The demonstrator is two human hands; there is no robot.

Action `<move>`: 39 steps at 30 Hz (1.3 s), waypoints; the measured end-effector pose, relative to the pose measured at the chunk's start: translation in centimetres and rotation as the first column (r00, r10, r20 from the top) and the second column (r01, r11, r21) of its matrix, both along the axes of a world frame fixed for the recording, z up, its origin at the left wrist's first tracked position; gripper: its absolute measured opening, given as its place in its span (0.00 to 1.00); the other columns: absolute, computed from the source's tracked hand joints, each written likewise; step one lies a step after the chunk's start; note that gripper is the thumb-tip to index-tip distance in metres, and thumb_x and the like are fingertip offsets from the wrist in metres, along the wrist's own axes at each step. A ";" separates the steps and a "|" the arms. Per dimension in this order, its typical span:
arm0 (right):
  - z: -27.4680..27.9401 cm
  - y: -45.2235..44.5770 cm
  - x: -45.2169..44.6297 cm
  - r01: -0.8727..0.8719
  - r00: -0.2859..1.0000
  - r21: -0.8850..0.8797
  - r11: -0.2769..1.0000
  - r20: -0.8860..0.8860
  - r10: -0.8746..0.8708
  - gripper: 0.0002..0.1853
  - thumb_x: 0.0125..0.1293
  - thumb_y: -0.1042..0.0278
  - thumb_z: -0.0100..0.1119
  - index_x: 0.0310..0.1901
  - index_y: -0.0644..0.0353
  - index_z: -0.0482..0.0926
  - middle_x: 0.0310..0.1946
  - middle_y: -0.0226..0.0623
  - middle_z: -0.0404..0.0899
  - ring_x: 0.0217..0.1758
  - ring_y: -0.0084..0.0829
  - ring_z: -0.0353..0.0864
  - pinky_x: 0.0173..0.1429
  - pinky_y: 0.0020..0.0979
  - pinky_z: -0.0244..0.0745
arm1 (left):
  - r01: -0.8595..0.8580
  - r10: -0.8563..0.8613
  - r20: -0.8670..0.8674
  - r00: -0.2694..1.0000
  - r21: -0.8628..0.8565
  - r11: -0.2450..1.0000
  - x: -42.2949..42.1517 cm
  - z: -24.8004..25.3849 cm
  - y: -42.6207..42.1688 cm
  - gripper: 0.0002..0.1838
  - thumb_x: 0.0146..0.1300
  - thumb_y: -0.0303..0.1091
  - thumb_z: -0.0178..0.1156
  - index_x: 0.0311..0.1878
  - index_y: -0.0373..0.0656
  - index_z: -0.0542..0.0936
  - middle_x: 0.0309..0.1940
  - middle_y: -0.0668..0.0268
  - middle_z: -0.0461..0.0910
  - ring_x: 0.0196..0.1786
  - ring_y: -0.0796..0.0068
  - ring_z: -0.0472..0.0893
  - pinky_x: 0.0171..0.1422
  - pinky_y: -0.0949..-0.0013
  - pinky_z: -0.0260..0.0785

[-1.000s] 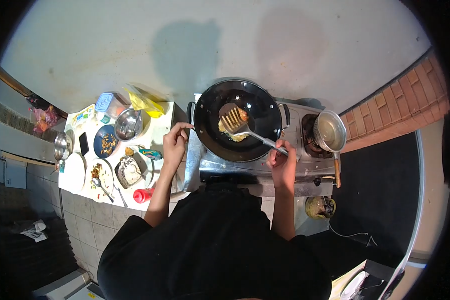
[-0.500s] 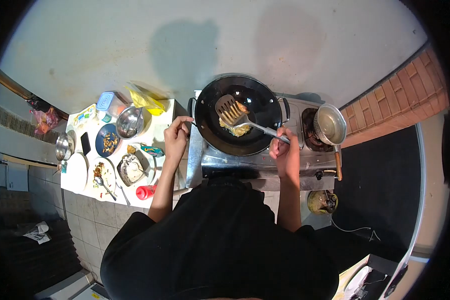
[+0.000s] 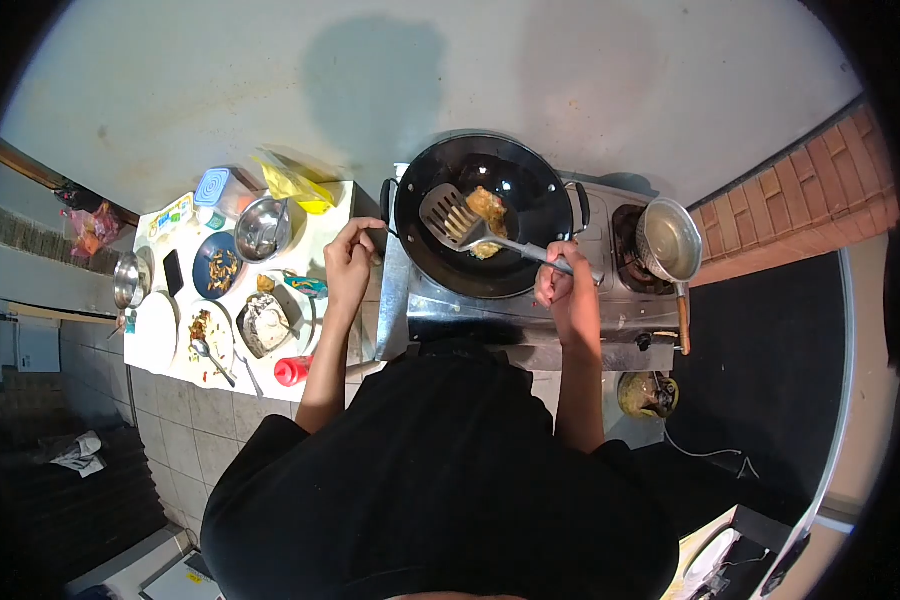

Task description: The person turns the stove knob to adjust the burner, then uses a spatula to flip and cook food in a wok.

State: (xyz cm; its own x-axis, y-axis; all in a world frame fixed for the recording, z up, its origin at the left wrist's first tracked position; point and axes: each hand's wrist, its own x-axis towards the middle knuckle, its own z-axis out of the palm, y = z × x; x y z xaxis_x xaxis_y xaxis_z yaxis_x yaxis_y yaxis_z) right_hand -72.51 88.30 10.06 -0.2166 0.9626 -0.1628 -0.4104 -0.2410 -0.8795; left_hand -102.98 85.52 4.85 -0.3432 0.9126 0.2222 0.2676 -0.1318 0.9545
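A black wok (image 3: 430,260) with two side handles sits on the steel stove (image 3: 395,320). Inside it lies a browned, yellowish piece of food (image 3: 488,208). My right hand (image 3: 568,278) is wrapped round the grey handle of a slotted spatula (image 3: 450,215), whose head is over the wok, just left of the food. At the wok's left handle, my left hand (image 3: 352,258) has its index finger stretched to the handle and its other fingers curled. Whether the finger hooks the handle or only touches it is hard to tell.
A pot (image 3: 669,240) with a wooden handle stands on the right burner. The white table (image 3: 310,245) on the left bears a metal bowl (image 3: 263,229), a blue plate (image 3: 216,265), used dishes, a phone (image 3: 173,272) and a red bottle (image 3: 292,371). A brick ledge (image 3: 790,200) runs at right.
The spatula head has shifted left off the food, which now shows more fully. My right hand still holds its handle. My left hand remains by the wok's left handle.
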 end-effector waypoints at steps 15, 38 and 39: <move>-0.6 0.1 0.5 -0.007 0.997 -0.016 1.000 0.072 0.008 0.14 0.74 0.54 0.48 0.39 0.56 0.70 0.20 0.31 0.67 0.20 0.22 0.62 0.26 0.25 0.57 | 0.025 -0.025 0.027 0.999 -0.017 1.000 0.0 -0.9 -0.1 0.23 0.54 0.14 0.40 0.48 0.35 0.81 0.21 0.76 0.62 0.25 0.87 0.60 0.31 0.80 0.51; -1.2 -0.9 0.8 0.018 0.995 -0.048 0.999 0.098 -0.013 0.12 0.76 0.59 0.49 0.39 0.58 0.73 0.19 0.23 0.60 0.20 0.14 0.54 0.25 0.20 0.48 | 0.030 -0.029 0.019 0.999 -0.036 0.999 0.4 -1.2 -0.8 0.23 0.53 0.14 0.39 0.47 0.35 0.81 0.20 0.76 0.61 0.25 0.86 0.60 0.30 0.80 0.51; -1.3 -1.0 0.8 0.013 0.996 -0.064 0.998 0.086 -0.008 0.12 0.76 0.59 0.49 0.39 0.58 0.73 0.19 0.23 0.60 0.20 0.14 0.54 0.25 0.20 0.48 | 0.034 -0.033 0.020 0.999 -0.040 0.999 0.4 -1.2 -0.9 0.23 0.53 0.14 0.39 0.47 0.35 0.81 0.20 0.76 0.61 0.25 0.86 0.60 0.30 0.79 0.51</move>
